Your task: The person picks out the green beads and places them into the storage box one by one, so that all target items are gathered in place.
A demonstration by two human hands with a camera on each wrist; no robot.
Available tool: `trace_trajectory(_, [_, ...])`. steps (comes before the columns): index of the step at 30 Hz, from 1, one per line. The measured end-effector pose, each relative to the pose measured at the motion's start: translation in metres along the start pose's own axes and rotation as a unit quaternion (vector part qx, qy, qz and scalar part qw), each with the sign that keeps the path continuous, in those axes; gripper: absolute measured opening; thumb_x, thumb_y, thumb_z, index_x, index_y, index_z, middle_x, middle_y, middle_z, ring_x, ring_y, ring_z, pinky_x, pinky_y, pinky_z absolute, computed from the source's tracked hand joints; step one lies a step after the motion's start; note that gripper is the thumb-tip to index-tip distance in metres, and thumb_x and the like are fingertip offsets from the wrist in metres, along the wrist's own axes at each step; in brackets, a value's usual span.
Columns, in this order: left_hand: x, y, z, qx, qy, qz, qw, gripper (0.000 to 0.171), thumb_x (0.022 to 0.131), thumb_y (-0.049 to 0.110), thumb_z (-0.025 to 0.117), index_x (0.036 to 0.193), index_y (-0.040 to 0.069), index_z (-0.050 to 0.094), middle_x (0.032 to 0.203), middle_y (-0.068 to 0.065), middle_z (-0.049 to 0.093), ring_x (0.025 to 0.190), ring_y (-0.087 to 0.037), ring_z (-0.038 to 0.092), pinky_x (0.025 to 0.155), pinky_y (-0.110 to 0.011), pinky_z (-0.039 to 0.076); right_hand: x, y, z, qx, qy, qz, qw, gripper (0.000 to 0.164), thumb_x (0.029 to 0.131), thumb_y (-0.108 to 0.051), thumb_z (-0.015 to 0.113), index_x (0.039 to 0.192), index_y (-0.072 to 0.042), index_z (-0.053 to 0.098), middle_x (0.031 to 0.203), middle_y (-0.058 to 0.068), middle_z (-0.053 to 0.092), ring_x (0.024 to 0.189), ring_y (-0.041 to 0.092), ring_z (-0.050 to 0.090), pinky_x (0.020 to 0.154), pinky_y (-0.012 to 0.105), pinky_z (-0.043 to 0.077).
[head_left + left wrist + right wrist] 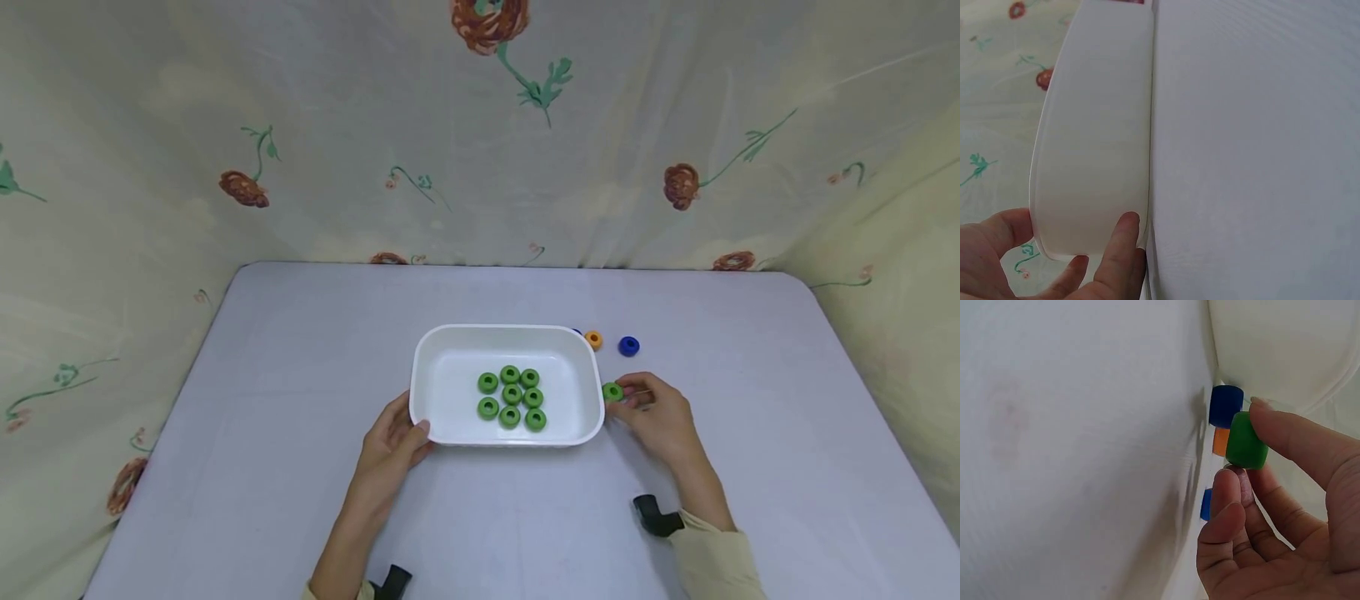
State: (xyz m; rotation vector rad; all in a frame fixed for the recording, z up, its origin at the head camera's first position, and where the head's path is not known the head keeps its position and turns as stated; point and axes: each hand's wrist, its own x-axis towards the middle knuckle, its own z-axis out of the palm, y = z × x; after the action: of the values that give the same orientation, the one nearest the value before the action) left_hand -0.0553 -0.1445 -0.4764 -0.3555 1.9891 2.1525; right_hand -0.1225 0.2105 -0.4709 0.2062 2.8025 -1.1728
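A white tray [457,350] lies at the middle of the table with several green beads [512,394] grouped inside it, their holes facing up. At its near left corner my left hand [392,435] grips the tray, thumb at the rim [1034,187] and fingers against the outer wall [1094,144]. Just outside the right wall, my right hand [660,412] pinches one more green bead [1247,440] between thumb and fingertips. Behind that bead, the right wrist view shows a dark blue bead [1225,406], an orange bead [1220,442] and another blue bead [1206,504].
Beyond the tray's far right corner are a yellow-orange bead [593,339] and a blue bead [629,346]; another blue bead [577,332] is partly hidden by the rim. A white cloth covers the table [300,333]. A flowered curtain [337,125] hangs behind it.
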Motion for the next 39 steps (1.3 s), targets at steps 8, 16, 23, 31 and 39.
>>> trace_trajectory(8, [0.001,-0.001,-0.001,-0.001,-0.002,0.001,1.0,0.058,0.1,0.011,0.058,0.153,0.016,0.036,0.154,-0.011,0.043,0.138,-0.029,0.052,0.104,-0.037,0.055,-0.005,-0.006,-0.008,-0.007,0.021,-0.005,1.0,0.044,0.087,-0.029,0.079,0.122,-0.007,0.063,0.112,0.014,0.069,0.097,0.023,0.063,0.068,0.02,0.05])
trace_trajectory(16, [0.001,-0.001,-0.001,-0.004,0.0,-0.001,1.0,0.057,0.1,0.011,0.059,0.153,0.017,0.037,0.154,-0.01,0.044,0.137,-0.028,0.053,0.103,-0.037,0.056,-0.01,-0.02,-0.016,-0.01,0.059,-0.041,0.997,0.042,0.087,-0.029,0.079,0.12,-0.007,0.065,0.11,0.012,0.07,0.094,0.021,0.061,0.071,0.015,0.049])
trace_trajectory(23, [0.001,-0.001,-0.001,-0.005,0.0,0.0,1.0,0.057,0.099,0.011,0.06,0.152,0.017,0.038,0.153,-0.01,0.045,0.137,-0.029,0.053,0.103,-0.037,0.056,-0.013,-0.046,-0.015,-0.003,0.054,-0.093,0.994,0.037,0.088,-0.021,0.079,0.119,-0.006,0.066,0.11,0.012,0.07,0.094,0.021,0.062,0.071,0.012,0.047])
trace_trajectory(31, [0.002,-0.001,-0.001,-0.009,-0.006,0.006,0.9999,0.058,0.1,0.01,0.059,0.153,0.015,0.037,0.155,-0.013,0.043,0.139,-0.031,0.05,0.105,-0.04,0.055,-0.008,-0.079,0.003,0.001,-0.002,-0.133,0.991,0.036,0.087,-0.022,0.079,0.117,-0.007,0.067,0.107,0.009,0.07,0.092,0.02,0.062,0.073,0.02,0.048])
trace_trajectory(39, [0.001,0.0,-0.001,-0.009,-0.002,0.002,1.0,0.059,0.099,0.01,0.06,0.153,0.016,0.038,0.155,-0.013,0.043,0.138,-0.031,0.052,0.103,-0.038,0.056,0.006,-0.104,0.031,-0.007,-0.06,-0.178,0.982,0.034,0.087,-0.022,0.079,0.116,-0.009,0.068,0.109,0.007,0.071,0.089,0.018,0.065,0.071,0.025,0.05])
